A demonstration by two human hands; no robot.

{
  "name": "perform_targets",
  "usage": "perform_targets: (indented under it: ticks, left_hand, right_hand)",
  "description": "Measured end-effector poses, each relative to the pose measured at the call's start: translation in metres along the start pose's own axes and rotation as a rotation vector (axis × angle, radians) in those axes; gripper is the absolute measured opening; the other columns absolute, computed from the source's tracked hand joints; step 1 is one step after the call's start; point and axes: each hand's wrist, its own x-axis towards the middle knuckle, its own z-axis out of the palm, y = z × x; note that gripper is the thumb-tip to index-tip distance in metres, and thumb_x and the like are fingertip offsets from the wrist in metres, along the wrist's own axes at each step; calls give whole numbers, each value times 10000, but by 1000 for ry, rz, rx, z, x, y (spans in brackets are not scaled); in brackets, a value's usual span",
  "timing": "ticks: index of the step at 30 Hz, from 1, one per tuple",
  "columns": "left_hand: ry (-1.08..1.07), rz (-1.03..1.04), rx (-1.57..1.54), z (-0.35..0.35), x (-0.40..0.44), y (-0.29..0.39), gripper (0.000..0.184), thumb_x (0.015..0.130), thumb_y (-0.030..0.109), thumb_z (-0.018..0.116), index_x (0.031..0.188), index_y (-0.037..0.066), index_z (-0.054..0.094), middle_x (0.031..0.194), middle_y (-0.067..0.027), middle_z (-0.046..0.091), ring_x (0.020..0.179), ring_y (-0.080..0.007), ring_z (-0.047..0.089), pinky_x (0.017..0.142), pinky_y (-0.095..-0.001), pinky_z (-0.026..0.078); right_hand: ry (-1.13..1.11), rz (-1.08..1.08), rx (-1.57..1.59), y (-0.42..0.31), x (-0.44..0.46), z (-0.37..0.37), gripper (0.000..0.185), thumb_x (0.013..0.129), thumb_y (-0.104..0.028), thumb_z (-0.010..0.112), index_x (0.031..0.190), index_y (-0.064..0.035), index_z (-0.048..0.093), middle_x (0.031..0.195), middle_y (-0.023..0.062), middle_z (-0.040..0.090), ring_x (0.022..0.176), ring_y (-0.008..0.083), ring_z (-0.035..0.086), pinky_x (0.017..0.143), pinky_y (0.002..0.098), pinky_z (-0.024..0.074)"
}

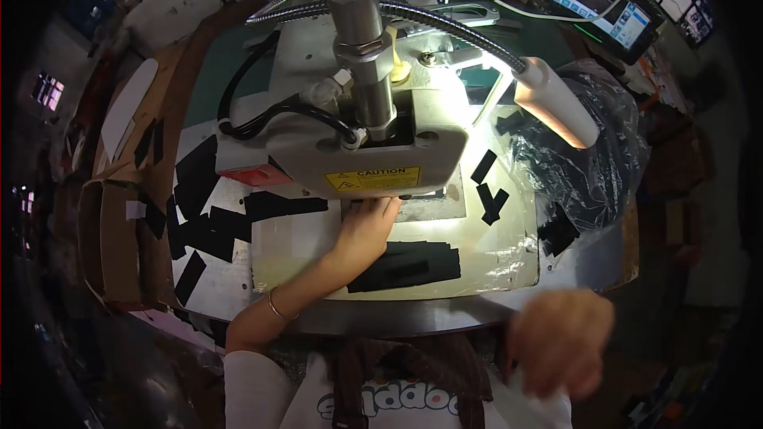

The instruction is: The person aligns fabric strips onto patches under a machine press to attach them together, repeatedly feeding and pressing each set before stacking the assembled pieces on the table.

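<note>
My left hand [366,236] reaches under the grey machine head [369,172], palm down over the work plate [433,205]. Its visible fingers stretch forward, and the head hides their tips along with whatever they touch. Just in front of that hand lies a stack of black strips [405,267]. My right hand [561,342] is in front of the table's near edge, to the right. Motion smears its fingers, so what it may hold cannot be made out.
Several loose black pieces [211,232] lie left of the plate, and small black strips [493,203] to its right. A lamp [556,103] on a flexible neck shines from above. Clear plastic wrapping [584,155] covers something dark at right. A screen [602,1] stands behind.
</note>
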Motion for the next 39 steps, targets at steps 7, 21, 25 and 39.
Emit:
perform_targets:
  ticks: [7, 21, 25, 39]
  left_hand:
    - [-31, -46, -44, -11, -12, -20, 480, 733, -44, 526, 1202, 58, 517, 1049, -143, 531, 949, -338, 541, 769, -423, 454]
    - [59, 89, -318, -29, -28, -52, 229, 840, 102, 573, 1052, 50, 641, 1078, -80, 624, 1036, -270, 547, 938, -404, 371]
    - [6, -280, -359, -48, -42, -98, 222, 761, 97, 654, 980, 63, 664, 1005, -110, 642, 990, -317, 568, 889, -417, 417]
    - [112, -359, -326, -71, -57, -150, 249, 600, 95, 793, 792, -17, 680, 744, -131, 651, 773, -286, 631, 686, -354, 491]
  right_hand:
    - [-204, -195, 233, -22, 35, 19, 145, 748, 40, 622, 671, -82, 604, 656, 52, 591, 593, 178, 561, 604, 292, 500]
    - [499, 335, -1257, 53, -18, -60, 153, 785, -18, 578, 636, -1, 546, 627, 71, 563, 565, 185, 492, 550, 306, 393]
    - [128, 363, -1692, 104, -58, -111, 160, 825, -160, 611, 917, -30, 611, 1008, 114, 582, 985, 284, 500, 870, 414, 370]
    - [-48, 272, -1671, 130, -71, -115, 302, 825, -141, 605, 1109, -43, 574, 1150, 132, 534, 1087, 312, 476, 932, 421, 364]
